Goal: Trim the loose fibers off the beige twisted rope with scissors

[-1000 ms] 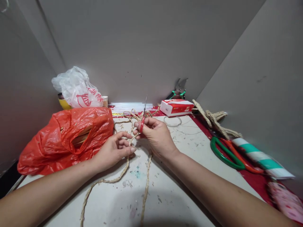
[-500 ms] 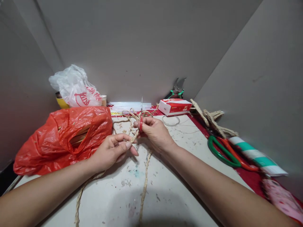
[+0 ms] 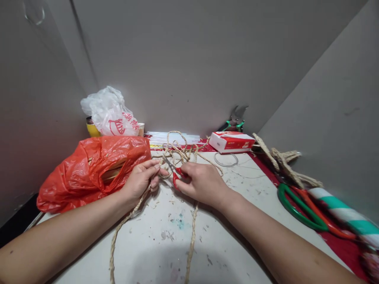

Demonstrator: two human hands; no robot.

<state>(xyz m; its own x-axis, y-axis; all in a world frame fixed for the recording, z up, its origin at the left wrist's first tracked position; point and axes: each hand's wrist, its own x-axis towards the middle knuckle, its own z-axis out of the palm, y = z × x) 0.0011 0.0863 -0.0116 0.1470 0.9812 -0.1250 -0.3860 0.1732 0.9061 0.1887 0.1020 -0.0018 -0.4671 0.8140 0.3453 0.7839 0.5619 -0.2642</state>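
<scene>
Left hand (image 3: 143, 179): thumb and fingers pinched on braided rope (image 3: 114, 240), just right of red bag (image 3: 69, 179).
Right hand (image 3: 203, 182): curled round red scissors (image 3: 174, 177), handles spread; farther right of bag.
Rope lie: pinched stretch beside bag, tail running nearer than bag.

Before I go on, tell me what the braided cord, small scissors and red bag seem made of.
Braided cord: probably dried plant fibre, matte, judging by its tan, rough, uneven strands.
Small scissors: blades likely metal, being thin and grey; bright red handles look like plastic, though fingers partly hide them.
Red bag: thin plastic film, glossy, with crinkles catching light.
</scene>
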